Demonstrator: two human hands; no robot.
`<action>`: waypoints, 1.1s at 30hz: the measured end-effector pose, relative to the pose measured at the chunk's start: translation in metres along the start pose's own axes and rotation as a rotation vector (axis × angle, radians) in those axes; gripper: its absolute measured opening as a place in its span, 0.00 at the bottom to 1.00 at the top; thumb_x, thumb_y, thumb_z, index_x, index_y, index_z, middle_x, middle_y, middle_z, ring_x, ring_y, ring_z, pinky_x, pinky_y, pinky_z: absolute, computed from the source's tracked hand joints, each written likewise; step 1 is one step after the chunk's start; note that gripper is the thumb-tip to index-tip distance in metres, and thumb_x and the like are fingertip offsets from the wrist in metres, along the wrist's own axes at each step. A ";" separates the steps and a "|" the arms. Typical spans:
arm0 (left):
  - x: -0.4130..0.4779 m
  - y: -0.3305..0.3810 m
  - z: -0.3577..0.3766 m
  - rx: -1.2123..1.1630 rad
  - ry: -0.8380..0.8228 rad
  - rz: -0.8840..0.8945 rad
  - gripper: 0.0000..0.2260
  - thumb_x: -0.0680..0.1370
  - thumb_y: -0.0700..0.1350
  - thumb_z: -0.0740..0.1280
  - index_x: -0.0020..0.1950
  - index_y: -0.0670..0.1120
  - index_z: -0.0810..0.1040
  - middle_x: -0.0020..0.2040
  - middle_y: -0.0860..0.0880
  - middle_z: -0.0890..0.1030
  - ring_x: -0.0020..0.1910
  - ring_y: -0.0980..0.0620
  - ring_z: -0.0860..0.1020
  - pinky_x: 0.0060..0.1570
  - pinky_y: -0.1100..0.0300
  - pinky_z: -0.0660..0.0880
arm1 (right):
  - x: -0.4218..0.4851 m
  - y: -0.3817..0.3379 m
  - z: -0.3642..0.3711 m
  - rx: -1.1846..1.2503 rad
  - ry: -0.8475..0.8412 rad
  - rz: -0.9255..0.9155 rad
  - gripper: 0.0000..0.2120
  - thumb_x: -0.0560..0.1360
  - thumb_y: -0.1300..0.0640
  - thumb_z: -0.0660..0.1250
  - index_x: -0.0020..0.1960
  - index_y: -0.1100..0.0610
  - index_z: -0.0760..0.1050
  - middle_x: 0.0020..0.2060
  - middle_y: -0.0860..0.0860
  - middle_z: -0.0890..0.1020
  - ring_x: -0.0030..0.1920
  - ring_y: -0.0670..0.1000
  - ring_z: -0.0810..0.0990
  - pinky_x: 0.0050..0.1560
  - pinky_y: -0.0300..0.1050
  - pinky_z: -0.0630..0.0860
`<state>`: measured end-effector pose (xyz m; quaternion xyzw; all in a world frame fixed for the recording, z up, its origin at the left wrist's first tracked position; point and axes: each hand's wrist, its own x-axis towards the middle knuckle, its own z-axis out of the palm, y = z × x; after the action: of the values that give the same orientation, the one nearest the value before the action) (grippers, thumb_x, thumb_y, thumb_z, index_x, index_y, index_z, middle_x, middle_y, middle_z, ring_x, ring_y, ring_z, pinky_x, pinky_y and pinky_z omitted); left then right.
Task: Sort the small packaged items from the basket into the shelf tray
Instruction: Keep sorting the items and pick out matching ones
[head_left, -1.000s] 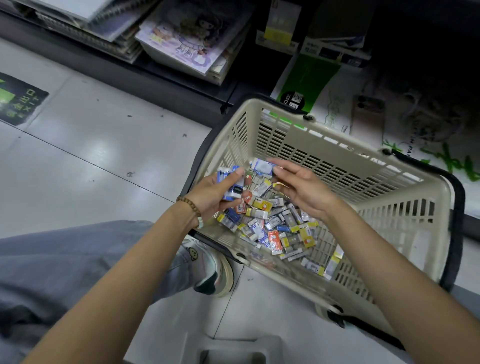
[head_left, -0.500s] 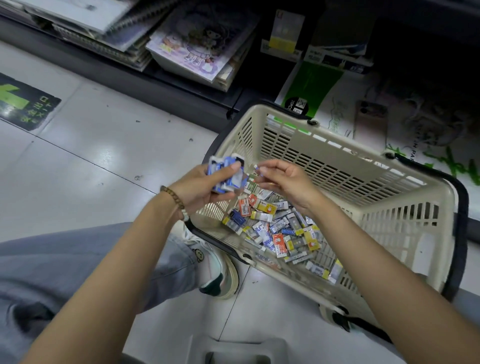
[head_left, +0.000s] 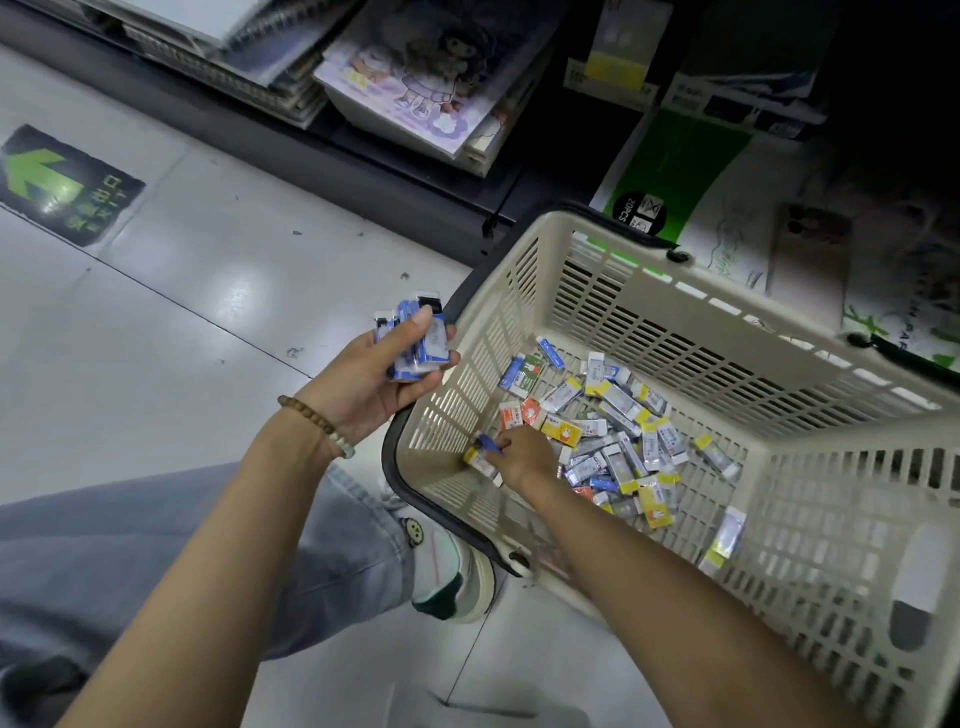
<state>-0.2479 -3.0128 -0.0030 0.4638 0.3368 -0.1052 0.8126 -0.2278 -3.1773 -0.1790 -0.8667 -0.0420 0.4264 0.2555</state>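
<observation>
A beige slotted basket (head_left: 649, 291) stands on the floor with several small packaged erasers (head_left: 613, 431) scattered on its bottom, in blue, yellow, orange and white wrappers. My left hand (head_left: 384, 374) is outside the basket's left rim and grips a stack of blue-and-white erasers (head_left: 415, 338) under the thumb. My right hand (head_left: 522, 457) is down inside the basket near its left wall, its fingers pinching a small blue eraser (head_left: 485, 444). No shelf tray is in view.
A low dark shelf (head_left: 363, 156) runs along the top with notebooks (head_left: 415, 78) and a green-and-white paper pack (head_left: 670, 176). My leg in jeans and a shoe (head_left: 447, 577) lie left of the basket. A floor sticker with a green arrow (head_left: 57, 187) sits at far left.
My right hand dropped from beside the left hand down to the basket's near left corner and pinched a blue eraser. My left hand with its stack moved left, out over the rim.
</observation>
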 end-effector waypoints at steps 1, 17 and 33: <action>0.002 0.001 0.000 0.003 -0.003 0.002 0.17 0.66 0.53 0.67 0.47 0.43 0.78 0.35 0.53 0.83 0.37 0.58 0.82 0.30 0.70 0.76 | 0.002 0.001 -0.003 0.053 -0.002 -0.008 0.14 0.75 0.51 0.69 0.51 0.62 0.80 0.49 0.57 0.82 0.48 0.56 0.80 0.43 0.44 0.71; 0.030 0.010 0.008 0.076 -0.046 0.022 0.18 0.62 0.56 0.69 0.44 0.45 0.81 0.37 0.51 0.84 0.38 0.58 0.83 0.31 0.69 0.76 | 0.071 -0.002 -0.081 0.221 0.387 0.017 0.08 0.74 0.57 0.70 0.51 0.59 0.78 0.50 0.55 0.82 0.44 0.54 0.77 0.42 0.45 0.72; 0.002 0.020 0.083 0.058 -0.118 0.053 0.20 0.58 0.54 0.75 0.42 0.43 0.78 0.32 0.51 0.82 0.33 0.57 0.82 0.31 0.66 0.77 | -0.121 -0.027 -0.204 0.964 -0.023 -0.375 0.26 0.74 0.63 0.67 0.66 0.44 0.69 0.51 0.55 0.81 0.48 0.51 0.83 0.49 0.40 0.79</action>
<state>-0.1995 -3.0698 0.0374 0.4890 0.2726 -0.1205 0.8198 -0.1457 -3.2723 0.0237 -0.6233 0.0019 0.3536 0.6975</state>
